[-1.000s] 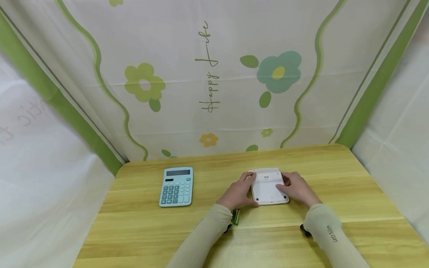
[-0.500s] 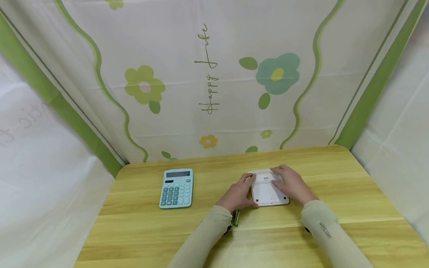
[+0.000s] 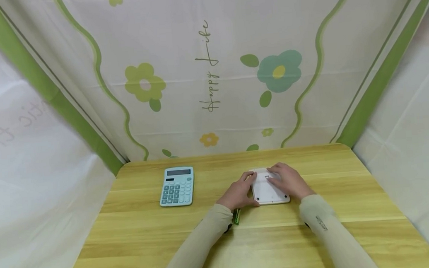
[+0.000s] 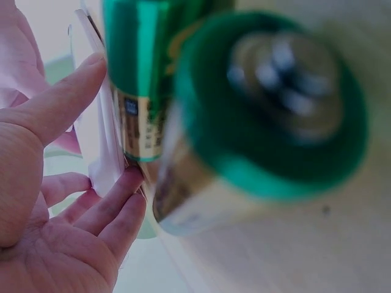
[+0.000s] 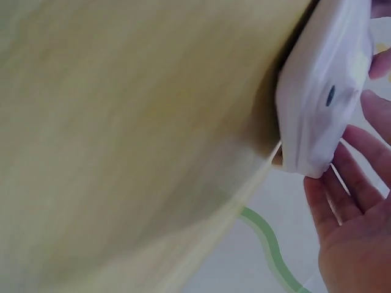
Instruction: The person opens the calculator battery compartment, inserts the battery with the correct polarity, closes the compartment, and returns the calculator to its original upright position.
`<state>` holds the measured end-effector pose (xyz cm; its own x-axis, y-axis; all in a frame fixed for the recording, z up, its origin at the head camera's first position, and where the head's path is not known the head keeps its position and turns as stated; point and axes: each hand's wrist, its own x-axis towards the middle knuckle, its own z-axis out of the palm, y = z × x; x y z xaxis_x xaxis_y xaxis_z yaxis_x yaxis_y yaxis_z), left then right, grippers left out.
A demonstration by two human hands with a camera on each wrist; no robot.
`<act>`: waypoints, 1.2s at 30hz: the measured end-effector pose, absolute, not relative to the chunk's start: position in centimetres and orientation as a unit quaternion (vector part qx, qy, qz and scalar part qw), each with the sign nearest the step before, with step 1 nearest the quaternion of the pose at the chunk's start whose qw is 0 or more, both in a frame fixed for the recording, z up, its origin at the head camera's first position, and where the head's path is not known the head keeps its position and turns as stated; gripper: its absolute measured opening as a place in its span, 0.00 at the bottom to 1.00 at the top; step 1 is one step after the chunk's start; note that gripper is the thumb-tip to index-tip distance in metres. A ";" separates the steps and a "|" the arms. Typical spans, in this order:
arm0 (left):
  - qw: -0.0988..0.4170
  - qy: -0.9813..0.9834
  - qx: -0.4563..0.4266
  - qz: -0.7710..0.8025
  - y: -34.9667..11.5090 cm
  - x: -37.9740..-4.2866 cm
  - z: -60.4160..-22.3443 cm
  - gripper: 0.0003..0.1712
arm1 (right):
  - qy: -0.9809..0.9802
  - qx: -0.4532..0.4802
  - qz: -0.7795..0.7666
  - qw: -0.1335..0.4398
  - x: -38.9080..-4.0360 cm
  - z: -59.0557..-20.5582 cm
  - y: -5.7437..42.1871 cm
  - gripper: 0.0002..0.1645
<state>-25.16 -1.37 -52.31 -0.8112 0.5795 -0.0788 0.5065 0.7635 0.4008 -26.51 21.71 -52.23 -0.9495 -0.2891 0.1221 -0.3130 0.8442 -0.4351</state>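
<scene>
A white calculator [image 3: 271,192] lies face down on the wooden table, showing its small latch and dark round feet. My left hand [image 3: 237,194] holds its left side, thumb at the near left corner and fingers toward the far left. Over the far right part is my right hand [image 3: 289,181], its thumb and forefinger near the latch; the right wrist view has other fingertips touching the edge [image 5: 305,110]. Beside my left wrist are green and gold batteries, one [image 4: 137,67] behind another [image 4: 208,140] in the left wrist view; the forearm partly hides them in the head view.
To the left, a light blue calculator [image 3: 177,186] lies face up on the table [image 3: 132,239]. A white curtain [image 3: 178,41] with flowers hangs behind the table's far edge, with white cloth at both sides.
My right hand has left the calculator's right edge and moved up and left over its back to the latch. The left hand and the calculator have stayed in place.
</scene>
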 end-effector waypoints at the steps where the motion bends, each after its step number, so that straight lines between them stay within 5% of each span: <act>1: 0.099 0.934 0.291 0.184 -1.3 -25.2 -52.3 0.61 | -0.960 0.160 0.229 0.028 -26.6 -52.2 21.7 0.25; 36: 0.122 0.938 0.252 0.202 -1.5 -25.3 -52.3 0.65 | -0.954 0.203 0.216 0.046 -27.9 -52.1 21.8 0.15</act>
<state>-25.27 -1.51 -52.32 -0.8430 0.5227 -0.1272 0.4242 0.7913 0.4404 -27.89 21.82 -52.14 -0.9132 -0.3674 0.1761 -0.4074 0.8246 -0.3924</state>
